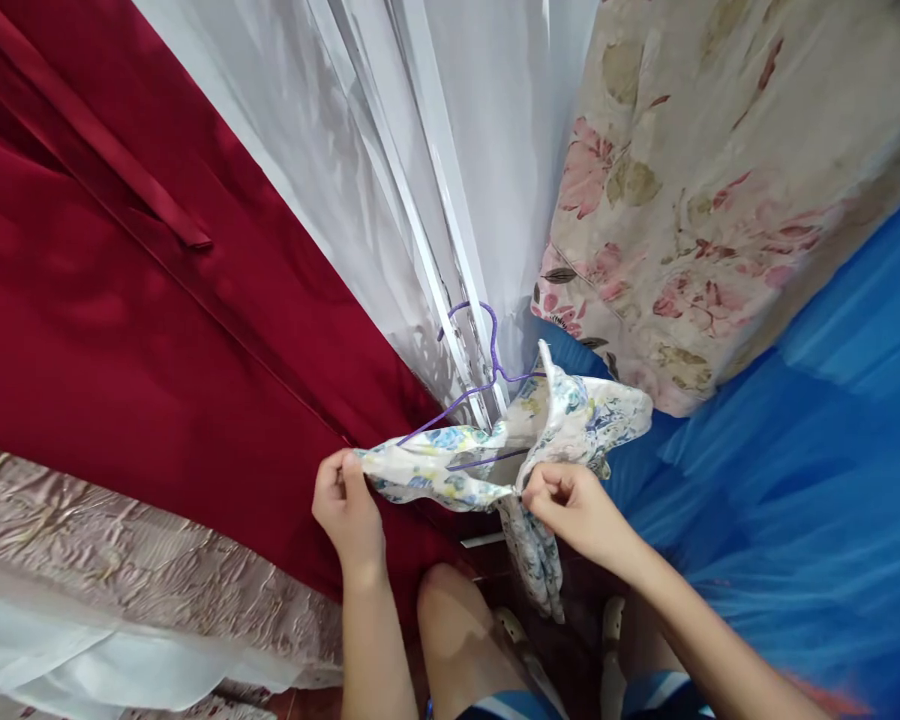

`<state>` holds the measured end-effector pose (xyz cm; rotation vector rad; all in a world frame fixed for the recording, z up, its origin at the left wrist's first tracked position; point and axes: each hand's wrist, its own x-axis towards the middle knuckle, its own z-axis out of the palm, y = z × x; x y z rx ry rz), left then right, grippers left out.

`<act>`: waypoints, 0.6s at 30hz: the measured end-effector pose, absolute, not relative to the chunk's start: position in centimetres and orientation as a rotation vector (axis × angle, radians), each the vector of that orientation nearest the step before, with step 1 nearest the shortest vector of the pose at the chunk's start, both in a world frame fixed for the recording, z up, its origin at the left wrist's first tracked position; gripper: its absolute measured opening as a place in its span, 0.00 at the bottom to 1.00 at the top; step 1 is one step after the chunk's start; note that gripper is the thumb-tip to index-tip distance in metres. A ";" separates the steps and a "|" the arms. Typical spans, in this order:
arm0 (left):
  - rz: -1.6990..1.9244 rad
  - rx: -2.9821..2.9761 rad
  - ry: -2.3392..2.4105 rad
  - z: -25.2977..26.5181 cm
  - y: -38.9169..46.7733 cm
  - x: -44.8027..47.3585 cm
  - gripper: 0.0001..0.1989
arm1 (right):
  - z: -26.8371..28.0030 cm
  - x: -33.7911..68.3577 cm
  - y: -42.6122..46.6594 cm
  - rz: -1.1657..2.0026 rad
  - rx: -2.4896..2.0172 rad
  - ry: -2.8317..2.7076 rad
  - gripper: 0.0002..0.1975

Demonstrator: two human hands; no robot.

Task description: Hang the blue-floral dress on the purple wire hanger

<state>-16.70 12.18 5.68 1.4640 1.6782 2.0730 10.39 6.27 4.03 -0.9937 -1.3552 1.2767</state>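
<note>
A white garment with a blue and yellow floral print hangs on a purple wire hanger. My left hand pinches the garment at its left end, by the hanger's left tip. At the front, my right hand is closed on the garment's edge, right of its middle. The neck opening gapes between my hands, and the hanger's lower bar shows through it. The hook points up and is in front of white vertical rails. Part of the cloth droops below my right hand.
Dark red fabric hangs at left, above textured pinkish cloth. White rails run before a pale curtain. At right hang a beige flowered cloth and blue fabric. My legs are below.
</note>
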 end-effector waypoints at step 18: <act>1.607 1.871 1.574 -4.7 10.6 -16.0 0.11 | -5.1 11.5 6.5 1.280 -1.233 -1.244 0.11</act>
